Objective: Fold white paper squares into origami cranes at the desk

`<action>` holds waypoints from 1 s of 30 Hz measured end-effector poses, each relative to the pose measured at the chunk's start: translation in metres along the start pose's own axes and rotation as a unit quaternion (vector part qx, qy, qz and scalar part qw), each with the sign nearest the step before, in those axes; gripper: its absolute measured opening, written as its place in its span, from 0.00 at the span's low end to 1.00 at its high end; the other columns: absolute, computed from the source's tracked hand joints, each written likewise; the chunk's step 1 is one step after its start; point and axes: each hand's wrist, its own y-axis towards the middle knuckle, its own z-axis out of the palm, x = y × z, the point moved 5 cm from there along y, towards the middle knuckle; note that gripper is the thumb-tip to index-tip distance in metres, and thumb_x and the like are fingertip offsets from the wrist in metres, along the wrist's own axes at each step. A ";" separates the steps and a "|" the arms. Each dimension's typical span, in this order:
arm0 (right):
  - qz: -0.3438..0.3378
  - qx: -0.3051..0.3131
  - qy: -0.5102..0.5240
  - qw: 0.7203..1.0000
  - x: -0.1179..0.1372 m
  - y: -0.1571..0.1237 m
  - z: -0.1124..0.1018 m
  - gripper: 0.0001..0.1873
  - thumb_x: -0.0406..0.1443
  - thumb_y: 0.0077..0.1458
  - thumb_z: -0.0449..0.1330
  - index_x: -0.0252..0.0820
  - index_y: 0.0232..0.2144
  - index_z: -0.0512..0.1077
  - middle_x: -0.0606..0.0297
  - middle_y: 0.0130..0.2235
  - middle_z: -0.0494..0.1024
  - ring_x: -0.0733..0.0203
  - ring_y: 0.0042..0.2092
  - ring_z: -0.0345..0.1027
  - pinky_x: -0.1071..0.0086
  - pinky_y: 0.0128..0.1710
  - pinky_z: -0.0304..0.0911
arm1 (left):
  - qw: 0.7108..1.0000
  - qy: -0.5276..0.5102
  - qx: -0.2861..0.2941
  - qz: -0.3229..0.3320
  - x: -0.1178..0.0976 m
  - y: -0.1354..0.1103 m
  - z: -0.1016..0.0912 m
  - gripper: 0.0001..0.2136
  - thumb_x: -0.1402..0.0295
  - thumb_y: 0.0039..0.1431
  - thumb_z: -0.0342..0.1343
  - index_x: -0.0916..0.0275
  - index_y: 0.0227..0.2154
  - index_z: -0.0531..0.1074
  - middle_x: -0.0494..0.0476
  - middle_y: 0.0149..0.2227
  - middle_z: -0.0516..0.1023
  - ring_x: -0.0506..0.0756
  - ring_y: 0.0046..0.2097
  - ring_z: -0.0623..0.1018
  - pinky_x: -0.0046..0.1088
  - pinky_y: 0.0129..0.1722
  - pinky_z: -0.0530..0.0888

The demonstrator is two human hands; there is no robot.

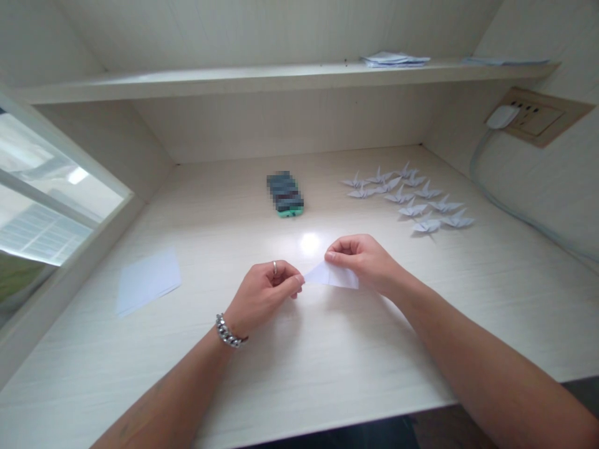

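A small folded white paper [333, 275] is held just above the pale wooden desk [299, 368] between both hands. My left hand [264, 294], with a ring and a chain bracelet, pinches the paper's left tip. My right hand [365, 260] grips the paper's upper right part with curled fingers. Both hands are closed on the same piece.
Several folded paper cranes [408, 198] lie in rows at the back right. A phone in a green case [285, 194] lies behind the hands. Flat white sheets [148, 279] rest at the left. A shelf [281, 78] holds more paper [395, 60]. A wall socket with a plug [503, 116] and cable is on the right.
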 end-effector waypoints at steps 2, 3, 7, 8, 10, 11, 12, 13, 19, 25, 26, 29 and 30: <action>-0.002 -0.021 0.016 1.000 -0.001 0.001 -0.005 0.11 0.41 0.49 0.63 0.37 0.25 0.74 0.67 0.25 0.71 0.67 0.25 0.60 0.73 0.23 0.51 | 1.000 -0.016 -0.012 0.001 0.001 0.000 -0.004 0.08 0.67 0.56 0.57 0.63 0.24 0.73 0.50 0.22 0.75 0.49 0.26 0.72 0.24 0.28 0.67; -0.003 -0.032 0.028 0.999 -0.002 0.002 -0.007 0.12 0.42 0.49 0.63 0.37 0.25 0.74 0.67 0.25 0.71 0.67 0.25 0.60 0.73 0.24 0.51 | 0.999 -0.030 -0.019 0.001 0.001 0.000 -0.005 0.09 0.67 0.56 0.57 0.64 0.23 0.73 0.50 0.22 0.74 0.49 0.26 0.72 0.24 0.28 0.68; -0.029 -0.055 0.055 0.997 0.000 0.002 -0.004 0.12 0.43 0.50 0.64 0.38 0.27 0.75 0.67 0.26 0.74 0.66 0.27 0.63 0.72 0.26 0.55 | 0.994 -0.108 -0.033 0.002 -0.002 0.000 -0.001 0.07 0.66 0.53 0.61 0.64 0.33 0.74 0.50 0.24 0.75 0.49 0.26 0.74 0.23 0.27 0.70; -0.042 -0.050 0.055 0.996 0.002 0.002 -0.002 0.12 0.43 0.50 0.64 0.38 0.28 0.75 0.66 0.27 0.75 0.65 0.28 0.65 0.71 0.28 0.57 | 0.993 -0.118 -0.031 0.002 -0.003 0.000 0.001 0.12 0.65 0.52 0.62 0.63 0.39 0.74 0.49 0.23 0.75 0.49 0.26 0.74 0.23 0.26 0.70; -0.071 -0.035 0.054 0.995 0.006 0.000 0.005 0.12 0.43 0.51 0.63 0.39 0.29 0.77 0.64 0.31 0.77 0.62 0.33 0.69 0.70 0.34 0.61 | 0.992 -0.118 -0.034 0.001 -0.006 0.000 0.006 0.17 0.64 0.53 0.62 0.64 0.45 0.73 0.49 0.22 0.76 0.50 0.24 0.74 0.23 0.25 0.71; -0.085 -0.033 0.054 0.994 0.008 -0.001 0.007 0.12 0.43 0.51 0.64 0.39 0.29 0.77 0.62 0.33 0.79 0.61 0.36 0.70 0.69 0.37 0.62 | 0.993 -0.111 -0.045 0.000 -0.007 -0.001 0.007 0.16 0.64 0.54 0.61 0.64 0.44 0.75 0.51 0.22 0.77 0.50 0.24 0.75 0.24 0.24 0.72; -0.095 -0.039 0.051 0.993 0.010 -0.002 0.008 0.11 0.43 0.51 0.64 0.39 0.30 0.78 0.61 0.36 0.79 0.59 0.39 0.71 0.68 0.40 0.63 | 0.993 -0.102 -0.065 0.002 -0.007 -0.001 0.007 0.14 0.63 0.55 0.60 0.65 0.42 0.77 0.52 0.23 0.78 0.50 0.24 0.76 0.24 0.25 0.73; -0.102 -0.057 0.047 0.992 0.012 -0.003 0.007 0.11 0.42 0.50 0.65 0.40 0.31 0.78 0.60 0.39 0.79 0.58 0.42 0.71 0.67 0.42 0.63 | 0.991 -0.091 -0.093 0.005 -0.007 -0.002 0.005 0.13 0.63 0.55 0.60 0.65 0.40 0.78 0.54 0.24 0.80 0.51 0.25 0.77 0.25 0.26 0.74; -0.046 -0.157 0.052 0.985 0.006 -0.004 0.005 0.18 0.49 0.51 0.63 0.38 0.31 0.74 0.62 0.33 0.77 0.60 0.36 0.70 0.66 0.38 0.63 | 0.969 -0.002 -0.237 0.063 -0.004 -0.007 -0.005 0.14 0.66 0.56 0.59 0.61 0.44 0.78 0.56 0.37 0.84 0.56 0.36 0.82 0.33 0.42 0.79; -0.003 -0.052 0.149 0.987 -0.003 0.002 0.020 0.18 0.48 0.50 0.63 0.37 0.28 0.73 0.64 0.27 0.74 0.64 0.30 0.67 0.68 0.34 0.64 | 0.975 0.035 -0.180 0.125 -0.010 -0.009 0.004 0.17 0.78 0.52 0.56 0.60 0.44 0.78 0.56 0.45 0.82 0.57 0.45 0.81 0.36 0.49 0.77; -0.001 -0.050 0.144 0.988 -0.003 0.002 0.019 0.18 0.47 0.49 0.64 0.37 0.28 0.73 0.65 0.26 0.74 0.65 0.29 0.67 0.69 0.33 0.63 | 0.978 0.006 -0.169 0.119 -0.010 -0.008 0.003 0.17 0.79 0.50 0.55 0.61 0.42 0.79 0.57 0.44 0.82 0.57 0.44 0.81 0.35 0.46 0.78; 0.016 0.006 0.094 0.995 -0.004 0.000 0.020 0.16 0.45 0.51 0.63 0.36 0.26 0.72 0.65 0.25 0.73 0.65 0.28 0.66 0.70 0.30 0.61 | 0.974 -0.146 -0.154 0.078 -0.007 -0.006 -0.002 0.12 0.79 0.49 0.56 0.63 0.37 0.76 0.58 0.43 0.81 0.56 0.42 0.81 0.32 0.39 0.79; 0.021 0.037 0.068 0.997 -0.004 -0.001 0.022 0.16 0.45 0.52 0.62 0.37 0.25 0.72 0.65 0.25 0.73 0.65 0.27 0.65 0.70 0.29 0.60 | 0.968 -0.191 -0.150 0.061 -0.006 -0.005 -0.003 0.12 0.77 0.50 0.57 0.63 0.39 0.74 0.57 0.43 0.80 0.56 0.41 0.80 0.31 0.37 0.79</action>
